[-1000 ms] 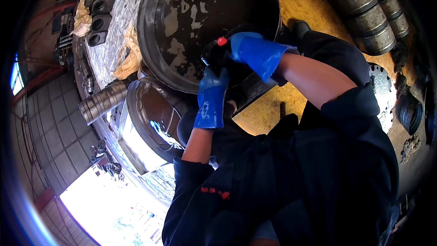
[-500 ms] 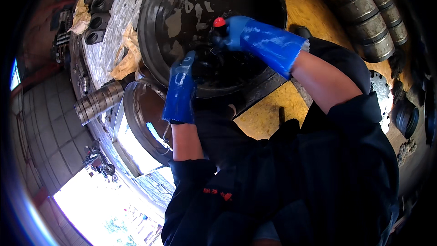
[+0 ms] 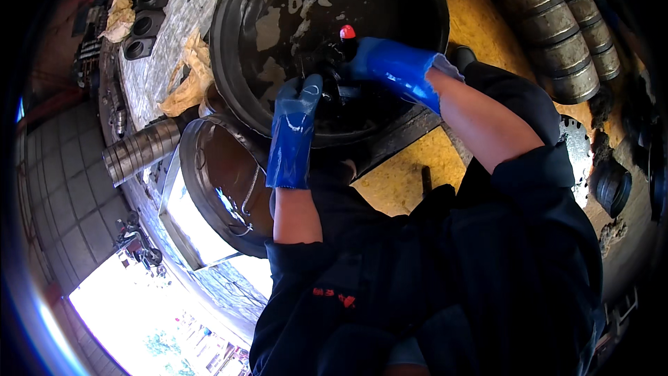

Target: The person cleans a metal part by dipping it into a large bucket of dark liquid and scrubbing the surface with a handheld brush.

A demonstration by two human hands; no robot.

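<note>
A wide black basin (image 3: pixel 226 83) of dark liquid with floating pale patches lies in front of me. My right hand (image 3: pixel 372 63), in a long blue rubber glove, is closed round a dark-handled tool with a red end (image 3: pixel 348 32); its working end is hidden. My left hand (image 3: pixel 298 104), gloved alike, comes over the basin's near rim. Its fingers are closed at a black, wet part (image 3: pixel 334 90), which lies between both hands. The part's shape is lost in the dark liquid.
A second round pan (image 3: pixel 209 167) with brown liquid stands at the near left. Ribbed metal cylinders (image 3: pixel 543 21) lie at the far right, and another ribbed cylinder (image 3: pixel 146 150) is at the left. A yellowish cloth (image 3: pixel 189 76) lies beside the basin. Black rings (image 3: pixel 611 184) sit at the right.
My left hand has shifted slightly right. The right hand and the red-ended tool have moved a little to the right and down, and the view has shifted slightly.
</note>
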